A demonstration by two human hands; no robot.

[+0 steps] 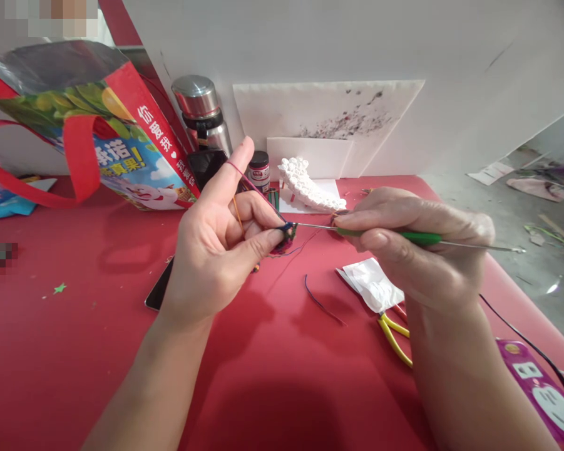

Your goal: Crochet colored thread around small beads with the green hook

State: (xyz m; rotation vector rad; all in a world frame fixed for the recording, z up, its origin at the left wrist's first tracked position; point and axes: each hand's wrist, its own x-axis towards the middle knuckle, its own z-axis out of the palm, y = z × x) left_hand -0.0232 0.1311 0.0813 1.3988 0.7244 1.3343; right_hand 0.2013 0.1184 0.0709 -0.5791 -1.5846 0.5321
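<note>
Pinched between the thumb and fingers of my left hand is a small dark multicoloured crochet piece. A thin dark red yarn runs from it up around my raised left index finger, and an orange strand crosses the lower fingers. My right hand grips a crochet hook by its green handle. The metal shaft points left, and its tip meets the crochet piece at my left fingertips. The hook's other metal end sticks out to the right. A loose strand hangs below the piece.
On the red table lie a short yarn scrap, yellow-handled pliers, a white packet and a phone. Behind stand a shopping bag, a steel flask, a small jar and a white beaded piece. A purple power strip is at right.
</note>
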